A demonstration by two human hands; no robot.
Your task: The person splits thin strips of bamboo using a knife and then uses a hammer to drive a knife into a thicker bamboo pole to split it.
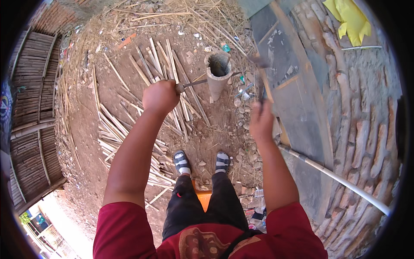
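Note:
My left hand (161, 97) is closed around the wooden handle (180, 88) of a tool with a long thin metal blade or rod (196, 83). That metal part reaches right to a hollow grey-brown cylinder (218, 80), and a bit of it shows on the far side. Whether it passes behind or through the cylinder I cannot tell. The cylinder has a thick, rough rim and a dark inside. Raised to the right of it, my right hand (262, 122) grips what looks like a hammer (260, 62), smeared by motion, its head above the hand.
Split bamboo strips (123, 131) lie scattered over the dirt ground on the left. Straw (207, 19) and rubble lie farther off. A dark wooden panel (286, 82) leans by the brick wall (360, 142) on the right, near a pale pole (340, 179). An orange seat (204, 199) is beneath me.

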